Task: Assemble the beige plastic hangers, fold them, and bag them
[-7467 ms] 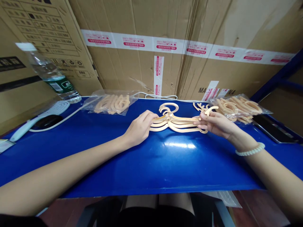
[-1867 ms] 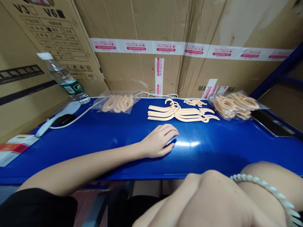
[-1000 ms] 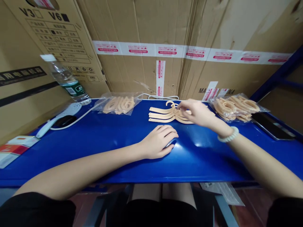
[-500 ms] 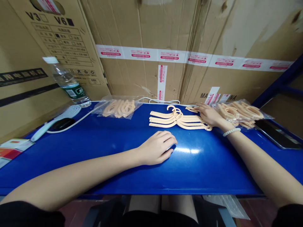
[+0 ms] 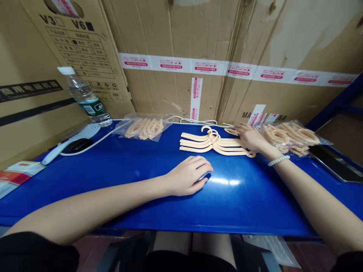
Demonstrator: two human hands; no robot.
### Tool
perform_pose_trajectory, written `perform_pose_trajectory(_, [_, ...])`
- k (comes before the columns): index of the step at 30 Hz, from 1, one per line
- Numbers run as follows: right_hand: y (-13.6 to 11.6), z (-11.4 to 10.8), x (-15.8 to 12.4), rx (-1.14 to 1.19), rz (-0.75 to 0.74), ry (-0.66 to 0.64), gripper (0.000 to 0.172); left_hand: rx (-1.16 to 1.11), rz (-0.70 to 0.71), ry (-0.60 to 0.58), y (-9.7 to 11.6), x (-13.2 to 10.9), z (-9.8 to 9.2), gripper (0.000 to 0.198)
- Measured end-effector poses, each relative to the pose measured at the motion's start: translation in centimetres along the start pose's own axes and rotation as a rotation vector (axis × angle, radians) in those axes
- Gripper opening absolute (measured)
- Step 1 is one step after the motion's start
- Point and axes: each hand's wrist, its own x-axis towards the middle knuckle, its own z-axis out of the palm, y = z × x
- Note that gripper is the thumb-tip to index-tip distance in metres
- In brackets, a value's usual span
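My left hand (image 5: 190, 176) rests on the blue table with its fingers loosely bent and the thumb apart, and nothing shows in it. Farther back, my right hand (image 5: 249, 138), a beaded bracelet at its wrist, has its fingers closed on a cream folding hanger (image 5: 231, 131) that is mostly hidden behind the fingers. Just left of and below that hand, several cream hangers (image 5: 198, 143) lie spread in a row, their hooks overlapping. Beside it on the right are clear bags of folded cream hangers (image 5: 292, 134).
Another bag of hangers (image 5: 146, 127) lies back left. A water bottle (image 5: 86, 99), a hairbrush (image 5: 72, 141), a dark oval object (image 5: 76, 145) and a white cable (image 5: 98, 141) are at left. A phone (image 5: 337, 164) lies far right. Cardboard boxes (image 5: 176, 90) stand behind the blue table (image 5: 136, 158).
The view has shifted slightly. A thin edge of the hanger at my right fingertips now shows raised above the table. My left hand stays in place.
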Motion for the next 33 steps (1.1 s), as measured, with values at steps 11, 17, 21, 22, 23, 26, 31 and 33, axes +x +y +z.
perform_pose_trajectory(11, [-12.6, -5.2, -2.5, 1.223, 0.063, 0.093, 0.033, -0.876, -0.554, 0.381, -0.9, 0.8, 0.9, 0.045])
perform_pose_trajectory(17, [-17.3, -6.0, -4.2, 1.478, -0.092, -0.134, 0.037, -1.082, -0.586, 0.443, -0.7, 1.1, 0.8, 0.036])
perform_pose_trajectory(21, [-15.5, -6.6, -3.8, 1.006, -0.260, 0.017, 0.042, -1.169, -0.675, 0.581, -1.1, 1.1, 0.4, 0.034])
perform_pose_trajectory(22, [-14.7, -6.5, -3.8, 0.814, -0.289, 0.038, 0.045, -1.193, -0.703, 0.621, -1.2, 1.1, 0.2, 0.032])
perform_pose_trajectory(23, [-14.1, -6.3, -3.9, 0.629, -0.305, 0.031, 0.049, -1.218, -0.734, 0.657, -1.4, 1.1, -0.1, 0.029])
perform_pose_trajectory(26, [-12.9, -4.6, -4.4, 0.302, -0.253, -0.112, 0.070, -1.258, -0.828, 0.761, -1.7, 1.3, -1.5, 0.022])
perform_pose_trajectory(31, [-13.0, -2.0, -4.9, 0.232, -0.187, -0.227, 0.084, -1.209, -0.803, 0.888, -1.8, 1.6, -4.1, 0.023])
perform_pose_trajectory(33, [-13.0, -1.6, -4.6, 0.239, -0.180, -0.218, 0.083, -1.177, -0.789, 0.907, -1.8, 1.7, -4.8, 0.026])
